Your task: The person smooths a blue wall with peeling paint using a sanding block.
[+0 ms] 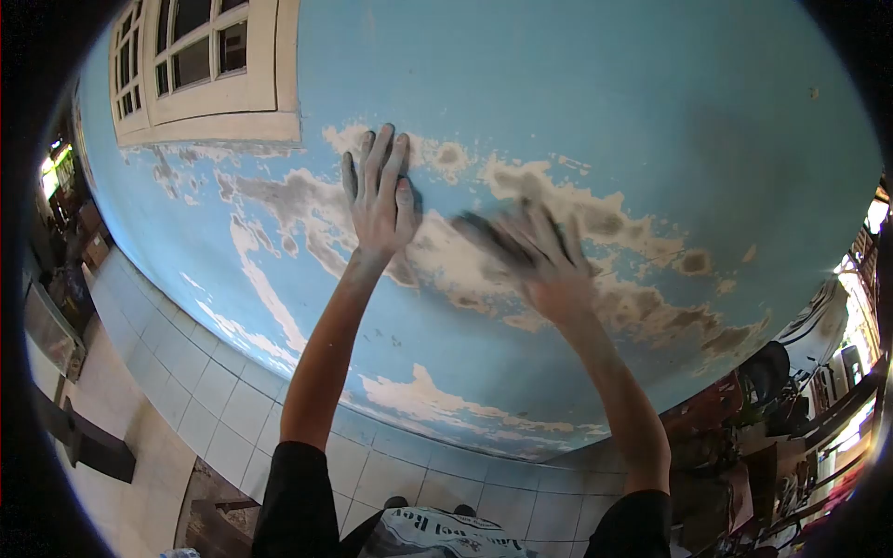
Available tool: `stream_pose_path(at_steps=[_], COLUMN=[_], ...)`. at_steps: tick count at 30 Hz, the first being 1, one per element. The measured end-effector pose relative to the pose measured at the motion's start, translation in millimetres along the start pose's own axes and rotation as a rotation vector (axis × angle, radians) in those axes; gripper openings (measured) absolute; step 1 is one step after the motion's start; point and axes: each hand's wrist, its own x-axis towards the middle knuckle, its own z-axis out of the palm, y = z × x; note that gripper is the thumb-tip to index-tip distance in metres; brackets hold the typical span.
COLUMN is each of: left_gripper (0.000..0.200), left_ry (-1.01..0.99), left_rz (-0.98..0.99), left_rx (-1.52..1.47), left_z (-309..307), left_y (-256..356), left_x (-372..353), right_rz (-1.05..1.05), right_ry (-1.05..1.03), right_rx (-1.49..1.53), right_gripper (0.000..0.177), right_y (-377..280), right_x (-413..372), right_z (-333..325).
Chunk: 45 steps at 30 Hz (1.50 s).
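Note:
My left hand lies flat against a light-blue wall, fingers pointing up and a little apart, with nothing in it. Dust greys its skin. To its right, my right hand is at the wall too, smeared by motion. A dark, flat piece, possibly sandpaper, shows along that hand's left side and under its fingers; its exact kind is blurred. Around both hands the paint is worn off in an irregular band of whitish and grey patches.
A cream window frame with glass panes sits at upper left. White floor tiles run along the wall's foot. At lower left is a dark bench-like thing. Assorted clutter fills the right side.

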Motion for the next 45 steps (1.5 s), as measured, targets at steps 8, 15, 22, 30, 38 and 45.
stream_pose_path(at_steps=[8,15,22,30,38,45], left_gripper=[0.048,0.048,0.047,0.047,0.049,0.049], left_ry=[-0.061,-0.024,-0.014,-0.002,-0.028,-0.055], left_rz=[-0.001,-0.031,-0.019,-0.036,-0.04,-0.031], left_rx=[-0.006,-0.05,-0.033,-0.068,-0.085,-0.094], left_z=[-3.4,-2.9,-1.2,-0.6,-4.9,-7.6], left_y=[-1.9,-2.1,-0.9,1.8,0.2,-2.1], left_x=[0.3,-1.7,-2.7,-2.3,-2.1,-4.9], right_rz=[0.084,0.081,0.142,0.162,0.237,0.278], right_ry=[0.26,0.191,0.117,0.072,0.119,0.116], right_rx=[0.183,-0.107,-0.109,-0.093,-0.116,-0.015], right_gripper=[0.054,0.059,0.059,0.053,0.053,0.053], right_y=[-26.5,-25.7,-39.4,-46.9,-61.6,-65.2], right_x=[23.0,-11.0,22.3,44.2,42.8,6.1], right_z=[14.1,24.3,6.0,-1.8,3.4,2.4])
